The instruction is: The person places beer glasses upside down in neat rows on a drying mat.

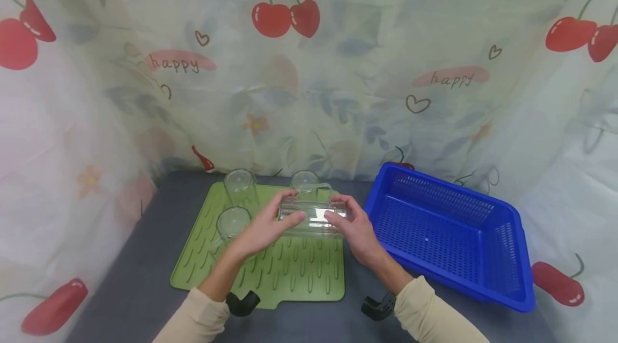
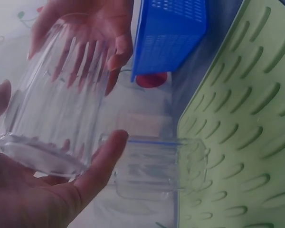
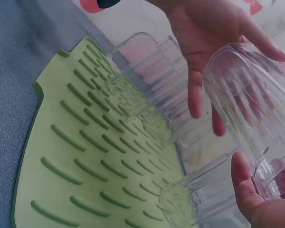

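A clear ribbed glass mug lies sideways in the air above a green ridged mat, its handle on the far side. My left hand holds one end, thumb along the near wall. The right hand grips the opposite end the same way. Up close in the left wrist view, the left hand cups the thick base of the mug. Three more glass mugs stand on the mat: one at back left, one nearer on the left, and another behind the held mug.
A blue perforated plastic basket sits on the right of the grey table, angled beside the mat. Patterned curtains hang behind and along both sides. Black wrist mounts stick out below the sleeves.
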### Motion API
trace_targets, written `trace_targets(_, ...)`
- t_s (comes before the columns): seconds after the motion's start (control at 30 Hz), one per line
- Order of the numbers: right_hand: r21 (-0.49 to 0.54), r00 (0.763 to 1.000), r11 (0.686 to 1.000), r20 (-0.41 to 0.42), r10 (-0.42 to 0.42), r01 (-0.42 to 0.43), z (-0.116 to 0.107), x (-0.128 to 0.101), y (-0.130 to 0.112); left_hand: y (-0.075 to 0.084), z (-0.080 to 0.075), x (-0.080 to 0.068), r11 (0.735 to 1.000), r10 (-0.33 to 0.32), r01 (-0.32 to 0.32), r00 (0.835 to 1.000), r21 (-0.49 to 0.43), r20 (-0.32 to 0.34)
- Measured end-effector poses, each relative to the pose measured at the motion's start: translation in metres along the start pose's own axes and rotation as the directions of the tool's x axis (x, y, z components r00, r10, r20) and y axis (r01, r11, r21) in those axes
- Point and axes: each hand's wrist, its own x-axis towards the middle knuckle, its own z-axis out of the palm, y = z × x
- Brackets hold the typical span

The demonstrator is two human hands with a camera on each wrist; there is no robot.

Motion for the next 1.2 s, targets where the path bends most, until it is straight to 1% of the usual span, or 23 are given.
trace_targets(0.23,0.06,1.0,0.998,0.017,0.021,-0.022,0.003,-0.002,0.0,0.002,0.008,0.0,0.998,-0.012,0.009,0.999,-0.059,-0.045)
trace_targets(0.37,0.062,0.998,0.997,0.043,0.041,-0.043,0.003,-0.003,-0.001,0.003,0.01,-0.002,0.998,-0.008,0.004,0.998,-0.069,-0.055)
trace_targets(0.43,0.045,0.997,0.997,0.06,0.055,-0.057,0.003,-0.003,-0.001,0.004,0.01,-0.003,0.998,-0.004,0.0,0.998,-0.068,-0.061)
trace_targets(0.57,-0.044,0.993,0.995,0.078,0.09,-0.086,0.003,-0.004,0.001,0.004,0.011,-0.003,0.997,0.01,-0.016,0.997,-0.073,-0.073)
trace_targets(0.63,-0.083,0.99,0.991,0.091,0.108,-0.101,0.002,-0.005,0.001,0.004,0.01,-0.003,0.999,0.016,-0.021,0.996,-0.049,-0.092)
trace_targets(0.83,-0.129,0.979,0.985,0.155,0.132,-0.113,0.001,-0.007,0.001,0.006,0.006,-0.002,0.997,0.067,-0.062,0.987,0.041,-0.147)
trace_targets(1.0,-0.227,0.974,0.97,0.185,0.129,-0.086,-0.001,-0.009,0.003,0.009,0.003,-0.002,0.994,0.095,-0.086,0.986,0.075,-0.139)
trace_targets(1.1,-0.252,0.97,0.965,0.202,0.132,-0.079,-0.003,-0.01,0.005,0.009,0.002,-0.001,0.99,0.113,-0.099,0.984,0.104,-0.136)
trace_targets(1.2,-0.276,0.969,0.959,0.209,0.134,-0.073,-0.003,-0.011,0.004,0.009,0.002,0.0,0.979,0.153,-0.131,0.979,0.158,-0.135)
